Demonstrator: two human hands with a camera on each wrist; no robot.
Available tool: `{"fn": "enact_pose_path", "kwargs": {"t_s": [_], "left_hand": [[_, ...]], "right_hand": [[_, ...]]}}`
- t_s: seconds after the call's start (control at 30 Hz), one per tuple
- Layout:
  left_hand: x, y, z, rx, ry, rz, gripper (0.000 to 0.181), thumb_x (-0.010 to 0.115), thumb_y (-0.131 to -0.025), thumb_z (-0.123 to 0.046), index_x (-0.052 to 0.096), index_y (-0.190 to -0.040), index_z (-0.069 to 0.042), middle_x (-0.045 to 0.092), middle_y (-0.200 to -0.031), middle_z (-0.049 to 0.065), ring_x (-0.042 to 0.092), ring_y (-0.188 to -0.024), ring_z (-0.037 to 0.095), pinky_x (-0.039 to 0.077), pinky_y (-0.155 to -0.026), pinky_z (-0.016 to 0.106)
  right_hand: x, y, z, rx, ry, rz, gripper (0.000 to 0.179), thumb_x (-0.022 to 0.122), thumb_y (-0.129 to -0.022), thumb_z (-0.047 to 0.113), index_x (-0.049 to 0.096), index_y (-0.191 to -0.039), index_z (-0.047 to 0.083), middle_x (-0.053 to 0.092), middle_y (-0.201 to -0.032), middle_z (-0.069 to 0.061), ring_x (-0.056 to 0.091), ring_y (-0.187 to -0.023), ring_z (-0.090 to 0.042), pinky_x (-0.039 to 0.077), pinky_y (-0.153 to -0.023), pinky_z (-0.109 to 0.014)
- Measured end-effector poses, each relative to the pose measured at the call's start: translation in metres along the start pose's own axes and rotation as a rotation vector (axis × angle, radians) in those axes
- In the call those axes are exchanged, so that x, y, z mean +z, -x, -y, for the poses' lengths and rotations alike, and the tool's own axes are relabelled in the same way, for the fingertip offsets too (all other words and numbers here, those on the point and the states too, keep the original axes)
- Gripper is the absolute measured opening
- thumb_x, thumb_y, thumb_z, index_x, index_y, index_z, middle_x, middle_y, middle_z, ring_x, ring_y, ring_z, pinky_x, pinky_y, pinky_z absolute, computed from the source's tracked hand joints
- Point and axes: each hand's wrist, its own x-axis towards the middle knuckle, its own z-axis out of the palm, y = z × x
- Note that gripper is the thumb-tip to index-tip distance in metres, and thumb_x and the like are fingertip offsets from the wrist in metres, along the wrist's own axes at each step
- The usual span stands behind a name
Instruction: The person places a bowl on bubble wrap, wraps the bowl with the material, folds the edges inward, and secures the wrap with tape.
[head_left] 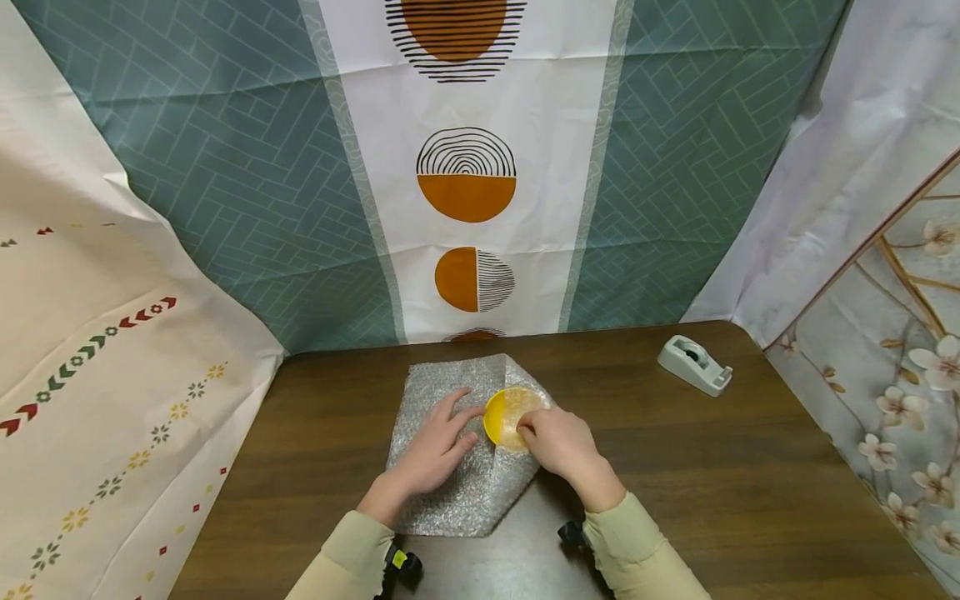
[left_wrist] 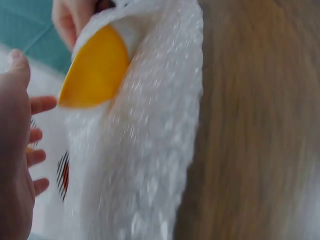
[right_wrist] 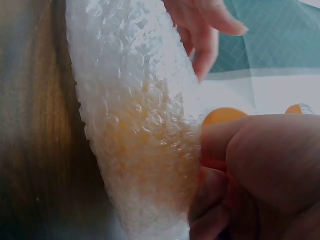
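A shiny sheet of bubble wrap (head_left: 450, 500) lies on the table, its right side folded over part of a round yellow dish (head_left: 493, 417). My right hand (head_left: 558, 442) pinches the folded edge of the wrap over the dish. Beside the dish on the left, my left hand (head_left: 433, 450) has its fingers spread, with fingertips right at the yellow rim. The left wrist view shows the bare part of the yellow dish (left_wrist: 97, 70) next to those straight fingers. Through the bubble wrap (right_wrist: 135, 120) in the right wrist view, the yellow shows blurred.
A white tape dispenser (head_left: 695, 365) stands at the back right of the brown wooden table (head_left: 750, 492). Hanging patterned cloths (head_left: 480, 192) close off the back and both sides. A grey patch (head_left: 517, 542) shows at the front edge between the sleeves.
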Motion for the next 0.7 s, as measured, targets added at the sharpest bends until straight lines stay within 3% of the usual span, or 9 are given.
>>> {"fn": "enact_pose_path", "kwargs": {"t_s": [0.13, 0.27, 0.37, 0.47, 0.6, 0.7], "left_hand": [[-0.012, 0.004, 0.022, -0.160, 0.027, -0.111, 0.051, 0.051, -0.114, -0.032, 0.051, -0.158, -0.007, 0.027, -0.170, 0.025, 0.024, -0.156, 0.049, 0.026, -0.117, 0.075], [-0.025, 0.000, 0.045, -0.333, 0.087, -0.186, 0.063, 0.042, -0.116, -0.041, 0.039, -0.162, 0.002, 0.026, -0.165, 0.033, 0.025, -0.151, 0.056, 0.028, -0.113, 0.078], [-0.032, -0.006, 0.058, -0.470, 0.191, -0.205, 0.070, 0.039, -0.116, -0.045, 0.030, -0.164, 0.005, 0.026, -0.164, 0.034, 0.024, -0.151, 0.056, 0.029, -0.114, 0.075], [-0.038, -0.013, 0.066, -0.597, 0.338, -0.220, 0.073, 0.043, -0.115, -0.045, 0.025, -0.166, 0.004, 0.032, -0.162, 0.032, 0.029, -0.150, 0.052, 0.032, -0.117, 0.069], [-0.042, -0.022, 0.070, -0.694, 0.532, -0.249, 0.075, 0.053, -0.112, -0.036, 0.020, -0.167, 0.003, 0.042, -0.153, 0.031, 0.044, -0.140, 0.047, 0.038, -0.114, 0.062], [-0.045, -0.028, 0.071, -0.734, 0.607, -0.251, 0.078, 0.057, -0.111, -0.032, 0.018, -0.167, 0.004, 0.039, -0.156, 0.033, 0.044, -0.142, 0.048, 0.038, -0.115, 0.062]], "right_hand": [[-0.002, 0.006, 0.001, -0.044, 0.010, 0.047, 0.024, 0.066, -0.106, 0.025, 0.076, -0.086, 0.019, 0.066, -0.077, 0.003, 0.067, -0.074, -0.025, 0.054, -0.066, -0.050], [-0.004, 0.009, -0.001, -0.084, 0.016, 0.066, 0.038, 0.064, -0.107, 0.033, 0.062, -0.071, 0.023, 0.055, -0.067, 0.005, 0.065, -0.069, -0.022, 0.053, -0.064, -0.049], [-0.005, 0.008, -0.003, -0.099, 0.024, 0.091, 0.044, 0.062, -0.108, 0.038, 0.056, -0.067, 0.024, 0.049, -0.063, 0.007, 0.061, -0.066, -0.018, 0.051, -0.062, -0.046], [-0.004, 0.007, -0.005, -0.106, 0.011, 0.114, 0.044, 0.062, -0.108, 0.039, 0.056, -0.067, 0.025, 0.044, -0.061, 0.008, 0.054, -0.062, -0.015, 0.047, -0.059, -0.041], [-0.001, 0.005, -0.006, -0.097, -0.020, 0.102, 0.042, 0.064, -0.107, 0.036, 0.058, -0.066, 0.026, 0.042, -0.059, 0.009, 0.048, -0.058, -0.014, 0.042, -0.057, -0.038], [0.002, 0.003, -0.007, -0.088, -0.021, 0.075, 0.042, 0.066, -0.105, 0.034, 0.059, -0.064, 0.026, 0.043, -0.057, 0.010, 0.047, -0.056, -0.014, 0.042, -0.056, -0.038]]}}
